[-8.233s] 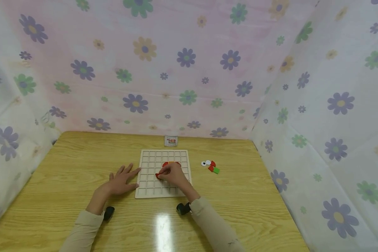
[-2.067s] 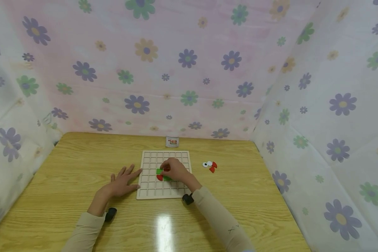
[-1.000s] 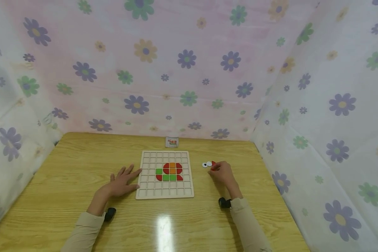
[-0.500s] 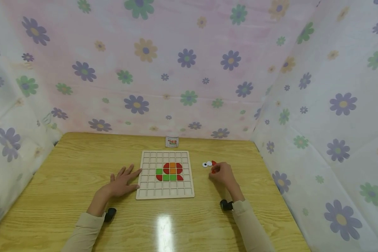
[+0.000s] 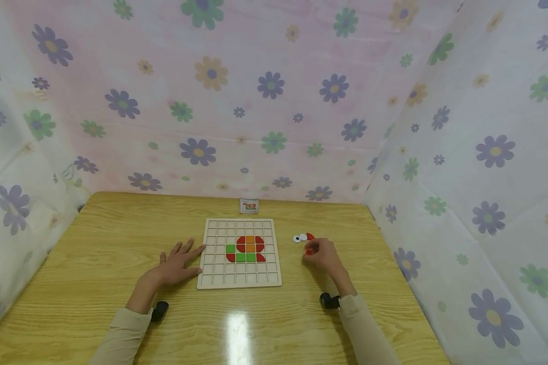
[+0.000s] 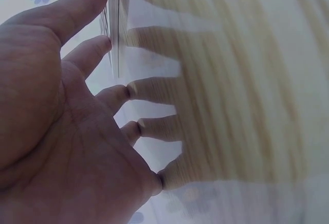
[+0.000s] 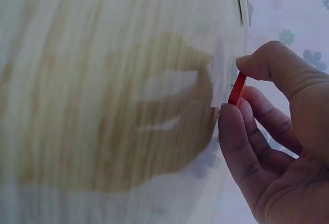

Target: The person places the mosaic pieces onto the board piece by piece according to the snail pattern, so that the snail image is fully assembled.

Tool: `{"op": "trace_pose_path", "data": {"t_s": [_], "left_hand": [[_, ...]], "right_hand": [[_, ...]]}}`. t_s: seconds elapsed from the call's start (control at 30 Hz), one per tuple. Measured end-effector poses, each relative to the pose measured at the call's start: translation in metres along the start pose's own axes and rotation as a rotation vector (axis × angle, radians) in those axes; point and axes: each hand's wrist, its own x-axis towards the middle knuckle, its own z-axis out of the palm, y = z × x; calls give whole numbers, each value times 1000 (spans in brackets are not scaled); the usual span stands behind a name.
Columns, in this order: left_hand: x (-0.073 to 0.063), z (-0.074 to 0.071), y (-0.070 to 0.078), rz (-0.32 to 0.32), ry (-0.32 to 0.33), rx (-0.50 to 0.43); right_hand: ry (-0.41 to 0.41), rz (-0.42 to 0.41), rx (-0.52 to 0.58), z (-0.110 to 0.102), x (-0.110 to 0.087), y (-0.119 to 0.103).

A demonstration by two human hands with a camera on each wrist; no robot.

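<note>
My right hand (image 5: 324, 256) pinches a red tile (image 7: 237, 89) between thumb and finger, right of the board; the right wrist view shows it edge-on. My left hand (image 5: 175, 264) lies with fingers spread on the table, its fingertips at the left edge of the pale grid board (image 5: 214, 279). On the board sit red, orange and green tiles: a rounded red and orange block (image 5: 250, 244), with a row of green tiles (image 5: 245, 257) below it and red end tiles. Beyond my right fingers lie another red tile (image 5: 310, 236), a plain white disc (image 5: 303, 236) and an eye disc (image 5: 297, 239).
A small picture card (image 5: 249, 206) lies behind the board near the table's back edge. Flower-patterned cloth (image 5: 274, 101) rises behind and on both sides of the wooden table (image 5: 132, 218). A black camera (image 5: 330, 300) is worn at my right wrist, another (image 5: 160, 310) at my left.
Green tiles and a red end tile have been added to the board. My right hand went from the board to the loose pieces and now lifts a red tile. My left hand stayed put.
</note>
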Motion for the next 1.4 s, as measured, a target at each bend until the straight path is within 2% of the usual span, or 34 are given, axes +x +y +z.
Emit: {"op": "trace_pose_path", "data": {"t_s": [0.17, 0.43, 0.63, 0.83, 1.1, 1.4], "left_hand": [[0, 0, 0, 0, 1, -3], [0, -1, 1, 2, 3, -12], [-1, -1, 0, 6, 8, -11], [0, 0, 0, -2, 3, -16], [1, 2, -2, 7, 14, -4], [0, 0, -3, 8, 17, 8]], "right_hand": [[-13, -3, 33, 2, -4, -6], [-78, -63, 70, 10, -5, -16], [-29, -61, 123, 21, -9, -27], [9, -111, 175, 37, -8, -43], [-105, -119, 199, 60, -3, -69], [-149, -158, 176, 82, 20, -103]]}}
